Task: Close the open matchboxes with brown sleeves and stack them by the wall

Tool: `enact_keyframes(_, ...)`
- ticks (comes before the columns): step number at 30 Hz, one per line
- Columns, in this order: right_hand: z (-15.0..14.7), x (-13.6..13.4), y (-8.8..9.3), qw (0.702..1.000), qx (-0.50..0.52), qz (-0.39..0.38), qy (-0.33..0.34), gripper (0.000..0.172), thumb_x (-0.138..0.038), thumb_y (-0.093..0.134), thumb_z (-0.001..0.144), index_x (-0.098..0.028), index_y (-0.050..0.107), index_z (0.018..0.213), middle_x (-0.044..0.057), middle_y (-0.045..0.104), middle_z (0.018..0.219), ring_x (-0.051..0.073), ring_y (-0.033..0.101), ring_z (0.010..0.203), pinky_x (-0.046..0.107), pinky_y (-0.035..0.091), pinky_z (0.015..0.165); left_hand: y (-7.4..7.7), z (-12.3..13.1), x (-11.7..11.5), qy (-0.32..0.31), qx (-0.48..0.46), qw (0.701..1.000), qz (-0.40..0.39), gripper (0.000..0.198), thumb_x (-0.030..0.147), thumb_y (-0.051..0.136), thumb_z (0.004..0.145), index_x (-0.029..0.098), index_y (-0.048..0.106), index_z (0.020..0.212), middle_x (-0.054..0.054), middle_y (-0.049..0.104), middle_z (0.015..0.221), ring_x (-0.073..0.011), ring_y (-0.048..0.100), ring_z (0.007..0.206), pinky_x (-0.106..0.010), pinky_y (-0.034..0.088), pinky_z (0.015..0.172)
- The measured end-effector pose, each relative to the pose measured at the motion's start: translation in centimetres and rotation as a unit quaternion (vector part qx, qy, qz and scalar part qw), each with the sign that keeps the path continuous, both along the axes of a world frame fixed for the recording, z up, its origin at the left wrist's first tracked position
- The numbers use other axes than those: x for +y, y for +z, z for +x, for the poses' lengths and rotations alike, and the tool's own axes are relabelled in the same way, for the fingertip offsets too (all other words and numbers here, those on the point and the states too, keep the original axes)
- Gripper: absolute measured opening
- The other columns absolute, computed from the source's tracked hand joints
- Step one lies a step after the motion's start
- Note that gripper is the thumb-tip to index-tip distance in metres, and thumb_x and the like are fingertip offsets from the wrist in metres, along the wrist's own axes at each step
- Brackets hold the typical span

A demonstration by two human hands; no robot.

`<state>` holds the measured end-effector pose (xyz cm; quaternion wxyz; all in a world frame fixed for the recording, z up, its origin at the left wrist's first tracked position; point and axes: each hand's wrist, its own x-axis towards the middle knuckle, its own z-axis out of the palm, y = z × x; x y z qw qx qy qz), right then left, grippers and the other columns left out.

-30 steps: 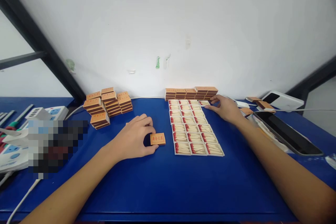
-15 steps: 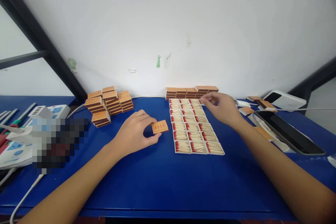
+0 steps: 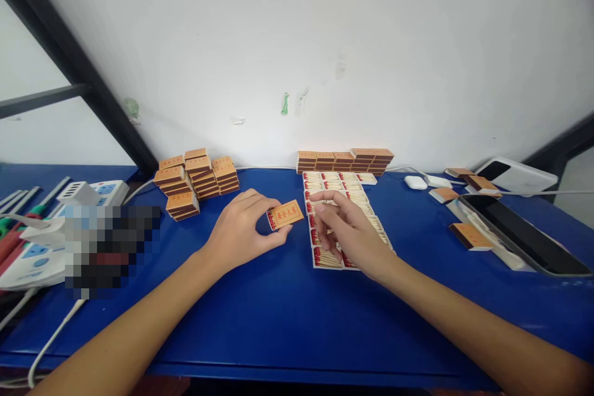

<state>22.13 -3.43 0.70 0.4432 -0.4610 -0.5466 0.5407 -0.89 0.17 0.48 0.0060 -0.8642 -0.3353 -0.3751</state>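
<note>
Between thumb and fingers, my left hand [image 3: 244,229] grips an orange matchbox [image 3: 286,215] above the blue table. Red match heads show at the box's left end. My right hand [image 3: 350,229] is over the rows of matchbox trays [image 3: 327,264], its fingers curved and apart with nothing visible in them. The white trays hold red-headed matches lying side by side; my right hand hides part of them. One more tray [image 3: 366,179] with matches is at the far right end of the back row.
Matchboxes stand stacked at the left [image 3: 182,203] and in a row along the wall [image 3: 343,161]. A power strip [image 3: 41,260] lies on the left. To the right are a phone [image 3: 524,229], a white earbud case [image 3: 416,182] and a loose matchbox [image 3: 471,236].
My right hand has moved left and nearer from the trays' far right corner, where a tray now lies. My left hand has tilted the matchbox, and match heads now show at its end.
</note>
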Motion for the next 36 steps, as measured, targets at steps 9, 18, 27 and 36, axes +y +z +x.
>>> enact_keyframes(9, 0.2, 0.4, 0.4, 0.999, -0.048, 0.001, 0.014, 0.045, -0.065, 0.076, 0.086, -0.024, 0.058, 0.080, -0.006, 0.055, 0.053, 0.010, 0.044, 0.038, 0.023, 0.030, 0.035, -0.6, 0.0, 0.0, -0.039, 0.008, 0.998, -0.039, 0.039, 0.048, 0.078, 0.093, 0.020, 0.075, 0.120, -0.009, 0.080, 0.102, -0.0252, 0.071, 0.093, -0.042, 0.058, 0.088)
enact_keyframes(18, 1.9, 1.7, 0.4, 0.998, -0.057, 0.034, -0.021, 0.047, -0.067, 0.075, 0.086, -0.023, 0.057, 0.079, -0.005, 0.055, 0.054, 0.011, 0.047, 0.042, 0.024, 0.034, 0.038, -0.8, -0.3, 0.2, -0.003, -0.026, 0.997, -0.067, 0.038, 0.044, 0.079, 0.093, 0.020, 0.076, 0.122, -0.010, 0.080, 0.111, -0.0244, 0.074, 0.099, -0.039, 0.060, 0.091)
enact_keyframes(27, 10.0, 7.1, 1.1, 0.968, -0.061, 0.091, -0.224, 0.042, -0.053, 0.086, 0.080, -0.021, 0.060, 0.071, -0.003, 0.054, 0.057, 0.009, 0.046, 0.045, 0.022, 0.034, 0.037, -1.1, -1.0, 0.9, 0.009, 0.006, 0.999, -0.043, 0.038, 0.041, 0.081, 0.092, 0.017, 0.076, 0.121, -0.009, 0.079, 0.106, -0.0234, 0.073, 0.095, -0.036, 0.061, 0.083)
enact_keyframes(36, 10.7, 11.2, 0.9, 0.957, -0.124, 0.068, -0.252, 0.027, -0.039, 0.079, 0.088, -0.019, 0.064, 0.076, 0.001, 0.062, 0.063, 0.010, 0.048, 0.047, 0.022, 0.034, 0.036, -1.8, -0.7, 0.6, 0.008, 0.088, 0.990, -0.114, 0.035, 0.041, 0.081, 0.091, 0.021, 0.078, 0.120, -0.009, 0.078, 0.107, -0.0269, 0.072, 0.108, -0.037, 0.060, 0.082)
